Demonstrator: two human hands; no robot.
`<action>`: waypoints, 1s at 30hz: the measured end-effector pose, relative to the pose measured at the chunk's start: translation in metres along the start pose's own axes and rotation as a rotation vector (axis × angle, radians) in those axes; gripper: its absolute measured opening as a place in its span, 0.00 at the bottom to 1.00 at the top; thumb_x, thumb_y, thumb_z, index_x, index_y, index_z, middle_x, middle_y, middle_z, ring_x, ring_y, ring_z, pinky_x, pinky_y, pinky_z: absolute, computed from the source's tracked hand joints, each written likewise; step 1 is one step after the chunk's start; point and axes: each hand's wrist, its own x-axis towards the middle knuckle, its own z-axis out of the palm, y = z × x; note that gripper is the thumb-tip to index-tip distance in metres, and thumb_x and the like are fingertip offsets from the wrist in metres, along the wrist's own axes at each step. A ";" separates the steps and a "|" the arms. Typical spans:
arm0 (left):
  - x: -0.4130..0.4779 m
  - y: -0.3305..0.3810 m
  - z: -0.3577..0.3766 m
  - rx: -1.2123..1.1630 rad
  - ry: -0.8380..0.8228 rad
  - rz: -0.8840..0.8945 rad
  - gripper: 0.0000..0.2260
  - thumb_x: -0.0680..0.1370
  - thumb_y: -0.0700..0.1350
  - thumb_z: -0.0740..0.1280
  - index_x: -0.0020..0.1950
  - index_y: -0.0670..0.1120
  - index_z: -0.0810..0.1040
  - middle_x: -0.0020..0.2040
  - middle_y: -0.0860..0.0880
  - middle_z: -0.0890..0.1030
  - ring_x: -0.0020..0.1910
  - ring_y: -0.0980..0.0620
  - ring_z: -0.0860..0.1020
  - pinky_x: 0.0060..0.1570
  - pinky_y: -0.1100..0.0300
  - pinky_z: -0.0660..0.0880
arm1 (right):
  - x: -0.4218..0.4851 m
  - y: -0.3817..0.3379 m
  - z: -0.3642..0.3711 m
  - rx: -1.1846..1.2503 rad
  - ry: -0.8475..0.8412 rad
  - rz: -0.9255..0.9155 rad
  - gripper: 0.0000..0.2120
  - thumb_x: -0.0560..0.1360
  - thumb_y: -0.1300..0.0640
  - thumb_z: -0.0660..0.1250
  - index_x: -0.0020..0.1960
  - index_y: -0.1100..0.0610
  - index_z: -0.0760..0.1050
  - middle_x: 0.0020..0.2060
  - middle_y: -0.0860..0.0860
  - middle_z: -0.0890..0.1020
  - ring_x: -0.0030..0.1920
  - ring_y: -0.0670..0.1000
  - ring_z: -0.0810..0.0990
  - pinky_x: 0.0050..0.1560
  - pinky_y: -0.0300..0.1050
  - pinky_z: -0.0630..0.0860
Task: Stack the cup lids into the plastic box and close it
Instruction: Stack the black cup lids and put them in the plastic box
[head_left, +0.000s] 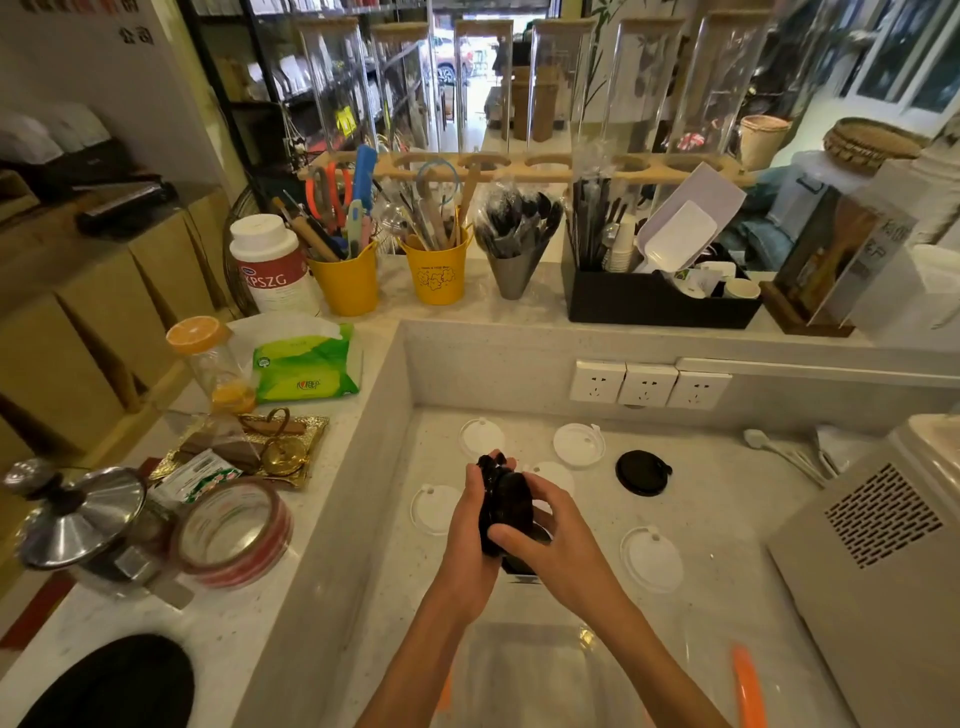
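Note:
Both hands hold a stack of black cup lids (505, 506) above the lower counter. My left hand (475, 501) grips its left side and my right hand (545, 525) wraps its right side and bottom. One more black lid (641, 472) lies flat to the right. Several white lids lie around: one (480, 436) and another (578, 445) at the back, one (434, 509) at the left, one (652, 557) at the right. The clear plastic box (524, 670) stands open under my forearms. Its lid with an orange rim (748, 686) lies to its right.
A grey machine (878, 561) blocks the right side. Wall sockets (649, 384) sit on the back step. White spoons (784, 454) lie at the back right. The raised left ledge carries a tape roll (234, 530), a steel pot lid (78, 514) and tissues (306, 364).

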 end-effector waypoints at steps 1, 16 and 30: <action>-0.001 -0.001 0.001 -0.015 -0.002 -0.007 0.29 0.76 0.66 0.59 0.70 0.51 0.77 0.68 0.47 0.81 0.67 0.47 0.79 0.65 0.47 0.76 | 0.000 0.000 -0.002 -0.015 -0.016 -0.016 0.28 0.68 0.45 0.76 0.62 0.32 0.65 0.60 0.36 0.71 0.57 0.39 0.75 0.45 0.24 0.75; 0.019 0.026 -0.037 -0.197 0.063 0.004 0.21 0.74 0.52 0.71 0.65 0.47 0.79 0.62 0.44 0.84 0.58 0.45 0.83 0.54 0.43 0.82 | 0.095 0.018 -0.034 -0.623 -0.095 0.017 0.23 0.77 0.45 0.67 0.70 0.47 0.69 0.60 0.47 0.79 0.57 0.48 0.80 0.57 0.46 0.77; 0.032 0.011 -0.049 -0.166 0.247 -0.105 0.16 0.78 0.53 0.70 0.63 0.47 0.79 0.60 0.45 0.82 0.59 0.44 0.81 0.53 0.44 0.82 | 0.106 0.105 -0.009 -0.830 -0.355 0.306 0.35 0.73 0.50 0.72 0.75 0.48 0.60 0.70 0.56 0.64 0.67 0.62 0.70 0.63 0.52 0.75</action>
